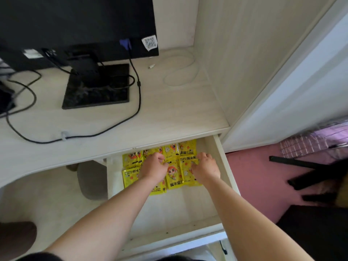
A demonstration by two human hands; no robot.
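Observation:
An open pale wood drawer [223, 166] under the desk holds several yellow hand warmer packets [174, 178] with a cartoon figure, laid flat in rows at its back half. My left hand [153, 167] reaches in over the middle packets, fingers curled down onto them. My right hand [206, 167] lies over the right-hand packets, fingertips bent onto one packet's edge. Whether either hand pinches a packet is hidden by the fingers.
A black monitor [75, 25] on a square stand [98, 91] sits on the desk [169, 113], with black cables [138, 91] and a white cable [180, 76]. A grey stool [90, 181] stands under the desk. A black chair [320, 178] and pink floor lie right.

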